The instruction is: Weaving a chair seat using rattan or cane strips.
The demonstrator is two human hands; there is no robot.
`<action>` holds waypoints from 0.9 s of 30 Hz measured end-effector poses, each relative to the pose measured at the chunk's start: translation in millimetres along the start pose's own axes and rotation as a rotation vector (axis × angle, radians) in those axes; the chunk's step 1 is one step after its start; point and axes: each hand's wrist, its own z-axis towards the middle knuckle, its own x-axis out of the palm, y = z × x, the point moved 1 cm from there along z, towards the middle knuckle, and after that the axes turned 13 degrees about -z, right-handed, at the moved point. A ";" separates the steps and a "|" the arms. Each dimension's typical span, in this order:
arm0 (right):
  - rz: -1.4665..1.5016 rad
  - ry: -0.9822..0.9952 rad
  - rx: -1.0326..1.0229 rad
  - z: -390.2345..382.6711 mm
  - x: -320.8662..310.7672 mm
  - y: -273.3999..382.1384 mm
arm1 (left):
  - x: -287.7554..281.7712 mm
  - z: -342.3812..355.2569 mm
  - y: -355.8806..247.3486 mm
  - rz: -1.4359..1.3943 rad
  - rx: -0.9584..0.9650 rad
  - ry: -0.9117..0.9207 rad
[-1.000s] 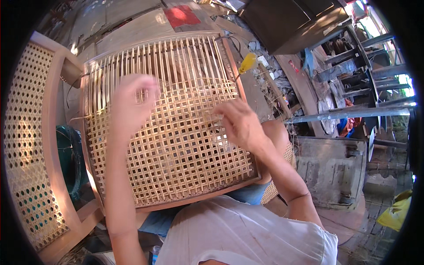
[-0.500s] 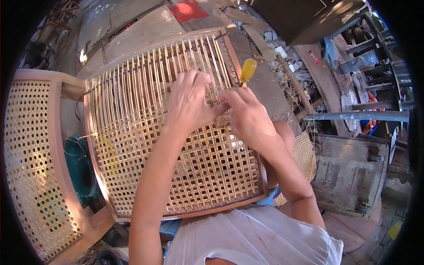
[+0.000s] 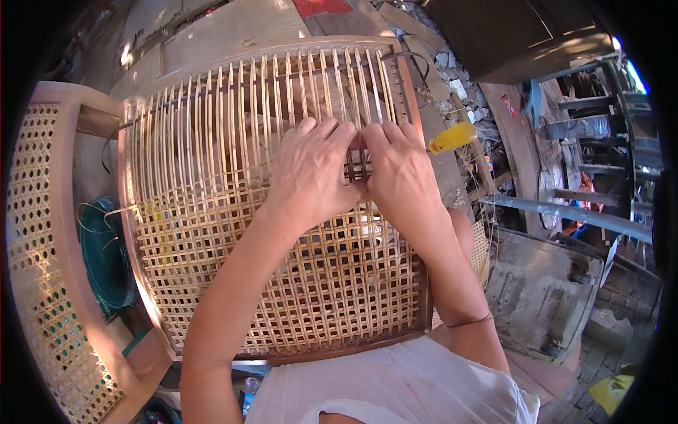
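Observation:
A wooden frame (image 3: pixel 122 169) lies before me, strung with cane strands (image 3: pixel 212 127). Its near half is a square open cane weave (image 3: pixel 304 297); toward the far rail only lengthwise strands run, over a dark crosswise strip. My left hand (image 3: pixel 314 166) bends its fingers down onto the strands where weave and loose strands meet. Right beside it, my right hand (image 3: pixel 402 169) curls over the strands near the right rail, thumbs close together. Both sets of fingertips are partly hidden. A tool with a yellow handle (image 3: pixel 453 138) sticks out at the right rail, beside my right hand.
At the left stands another wooden frame with fine cane webbing (image 3: pixel 32 233). A green basin (image 3: pixel 106 254) sits between the frames. To the right are a grey worn panel (image 3: pixel 537 290), a metal bar (image 3: pixel 572 215) and rubble (image 3: pixel 459 88). A dark cabinet (image 3: pixel 515 35) stands far right.
My right hand has lowered and flattened over the strands beside my left hand. The yellow handle has tipped from upright to leaning right. The view has shifted slightly.

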 end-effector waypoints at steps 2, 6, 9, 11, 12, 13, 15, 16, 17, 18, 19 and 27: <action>0.023 0.038 0.031 0.7 -1.5 0.8 | 1.1 -1.0 2.5 0.028 0.001 0.002; 0.014 0.052 0.032 4.8 -4.5 1.6 | 6.7 -1.1 7.4 0.004 0.026 -0.048; 0.050 0.037 0.026 4.2 -7.3 0.3 | 7.0 -1.4 3.1 -0.014 0.032 -0.063; 0.064 0.059 0.023 4.3 -6.3 -0.3 | 7.1 -1.6 4.4 -0.033 0.012 -0.047; 0.064 0.060 0.028 4.0 -5.8 -0.7 | 7.3 -1.8 4.1 -0.034 0.005 -0.044; 0.075 0.055 0.019 3.7 -6.3 -1.0 | 7.8 -1.4 3.7 -0.034 0.007 -0.040; 0.085 0.049 0.014 3.1 -6.5 -1.8 | 9.1 -0.5 3.2 0.009 0.007 -0.042; 0.085 0.045 0.013 2.4 -5.4 -1.9 | 9.4 -1.0 2.7 0.010 0.008 -0.039; 0.084 0.041 0.012 1.6 -5.6 -1.8 | 9.5 -1.5 2.2 0.030 0.005 -0.035; 0.086 0.039 0.014 1.0 -7.4 -1.5 | 9.2 -2.1 1.3 0.050 0.001 -0.032; 0.080 0.044 0.009 0.7 -9.4 -1.0 | 8.6 -1.8 0.5 0.052 0.006 -0.030; 0.229 0.077 0.107 -64.0 -52.8 -11.1 | -7.2 -15.2 -11.2 0.087 0.077 -0.045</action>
